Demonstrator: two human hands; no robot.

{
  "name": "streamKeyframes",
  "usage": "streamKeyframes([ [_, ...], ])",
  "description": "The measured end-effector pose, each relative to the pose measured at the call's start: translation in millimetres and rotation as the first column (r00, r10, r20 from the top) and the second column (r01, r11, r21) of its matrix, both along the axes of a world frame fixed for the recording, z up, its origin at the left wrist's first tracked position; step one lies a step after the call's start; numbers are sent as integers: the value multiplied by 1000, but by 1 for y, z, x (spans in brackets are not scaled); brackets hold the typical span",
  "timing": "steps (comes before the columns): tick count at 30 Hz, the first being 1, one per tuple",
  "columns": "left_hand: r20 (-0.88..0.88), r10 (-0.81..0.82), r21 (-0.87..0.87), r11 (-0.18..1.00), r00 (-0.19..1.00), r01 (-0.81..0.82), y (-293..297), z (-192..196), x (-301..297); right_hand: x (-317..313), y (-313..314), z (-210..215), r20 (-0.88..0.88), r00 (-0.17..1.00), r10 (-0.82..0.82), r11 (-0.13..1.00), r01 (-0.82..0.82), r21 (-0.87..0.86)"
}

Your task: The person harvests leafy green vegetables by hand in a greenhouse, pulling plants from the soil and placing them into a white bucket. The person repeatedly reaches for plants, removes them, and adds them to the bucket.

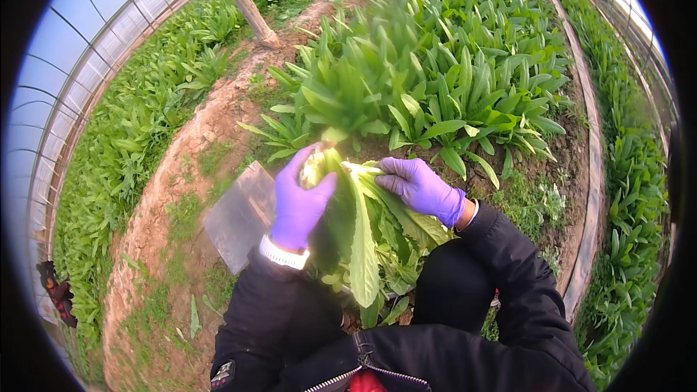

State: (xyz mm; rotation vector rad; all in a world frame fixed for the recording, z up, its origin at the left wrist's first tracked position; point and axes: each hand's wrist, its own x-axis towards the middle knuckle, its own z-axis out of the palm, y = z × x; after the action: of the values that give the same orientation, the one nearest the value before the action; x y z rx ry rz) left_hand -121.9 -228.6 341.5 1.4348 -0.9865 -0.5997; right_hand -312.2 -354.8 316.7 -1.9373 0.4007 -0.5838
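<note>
My left hand (301,199), in a purple glove, is closed around the pale cut base of a head of leafy lettuce (314,170). Its crown lies close to the growing plants and is partly blurred. My right hand (421,187), gloved alike, pinches the white stalk end of long green lettuce leaves (364,247) that hang down between my knees. Whether these leaves are still joined to the head cannot be made out. Below them, more loose leaves (388,287) are gathered in front of me.
Rows of lettuce (479,65) grow ahead. Left of my hands a flat grey sheet (236,221) rests on the soil path (156,243). A wooden post (243,0) stands at upper left. A plank edging (588,145) runs along the right. A dark bundle (56,294) lies far left.
</note>
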Motion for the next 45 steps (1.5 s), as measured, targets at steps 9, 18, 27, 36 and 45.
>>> streamKeyframes([
  [9,-262,-95,-71,994,961,78,-10,-2,-10,13,11,-9,79,977,-198,979,201,-29],
  [18,-274,-151,-94,987,950,130,-9,9,-28,23,23,-5,166,948,-273,919,308,-248],
  [27,-301,-69,-76,996,951,49,-8,-4,-28,37,29,-4,102,964,-245,923,264,-278],
  [36,-89,119,-88,988,989,-127,8,14,0,12,-1,-23,45,964,-262,876,257,-408],
  [45,294,254,-133,966,921,-224,40,16,11,4,-133,-213,-768,619,-162,605,-553,-573],
])
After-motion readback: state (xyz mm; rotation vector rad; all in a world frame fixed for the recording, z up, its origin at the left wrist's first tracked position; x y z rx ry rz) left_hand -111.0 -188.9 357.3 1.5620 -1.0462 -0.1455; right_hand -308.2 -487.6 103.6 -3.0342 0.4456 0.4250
